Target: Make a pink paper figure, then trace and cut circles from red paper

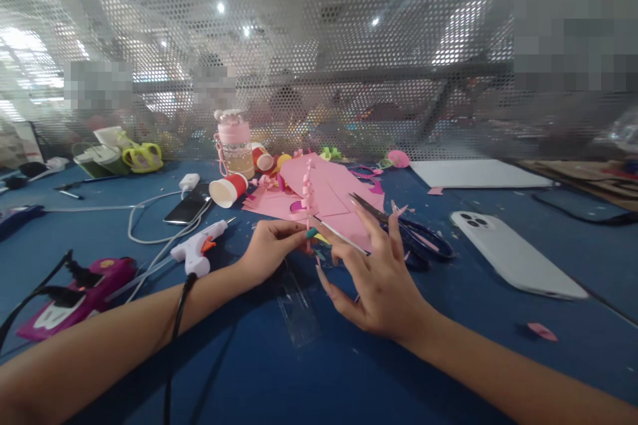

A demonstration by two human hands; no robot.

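Curled pink paper strip (309, 189): upright, mid-table, 12 o'clock of left hand (272, 249), which pinches its base steady. Right hand (381, 285) splayed wide, thumb touching thin white stick (339, 236), apparently guiding it.

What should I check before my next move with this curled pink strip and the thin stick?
1. Grip of the left hand on the curled pink strip: ok, pinched at its base.
2. Strip upright: ok.
3. Hold of the right hand on the thin stick: cannot tell, fingers are spread.
4. Reach to the scissors: ok, they lie just beyond the right hand.
5. Arms free of the glue gun and its cable: not ok, the cable crosses the left forearm.
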